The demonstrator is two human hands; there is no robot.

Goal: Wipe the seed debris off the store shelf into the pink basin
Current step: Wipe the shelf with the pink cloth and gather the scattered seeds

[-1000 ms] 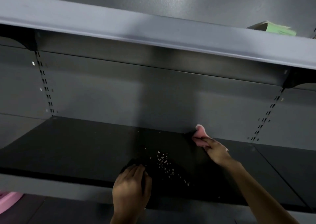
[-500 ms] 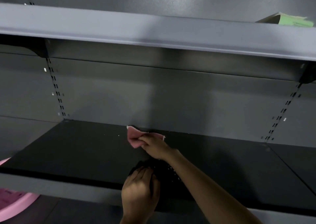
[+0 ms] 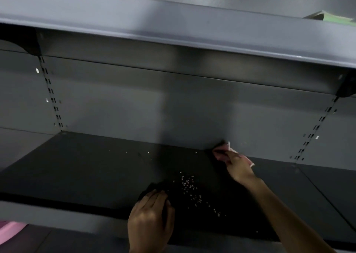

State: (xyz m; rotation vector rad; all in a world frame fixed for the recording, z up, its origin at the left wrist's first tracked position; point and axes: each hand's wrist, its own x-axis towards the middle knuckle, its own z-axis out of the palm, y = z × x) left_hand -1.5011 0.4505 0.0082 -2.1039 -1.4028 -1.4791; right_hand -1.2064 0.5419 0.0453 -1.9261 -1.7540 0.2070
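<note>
A dark store shelf point(image 3: 81, 171) runs across the view, with a loose pile of pale seed debris point(image 3: 189, 188) near its front middle and a few stray seeds point(image 3: 148, 152) farther back. My right hand point(image 3: 238, 167) presses a pink cloth point(image 3: 221, 153) on the shelf at the back wall, right of the pile. At the shelf's front edge, just left of the pile, my left hand point(image 3: 152, 216) rests on something dark with its fingers curled; what it holds is unclear. Only a corner of the pink basin point(image 3: 9, 230) shows at the bottom left, below the shelf.
A grey upper shelf point(image 3: 173, 27) overhangs close above, with a green packet point(image 3: 331, 17) on its right end. Slotted uprights point(image 3: 51, 94) stand at the left and an upright point(image 3: 316, 127) at the right of the back panel. A seam point(image 3: 327, 200) splits the shelf at right.
My right hand swept the pink cloth left along the back of the shelf, then returned right to the back wall. The left hand stayed at the front edge. The seed pile shows again.
</note>
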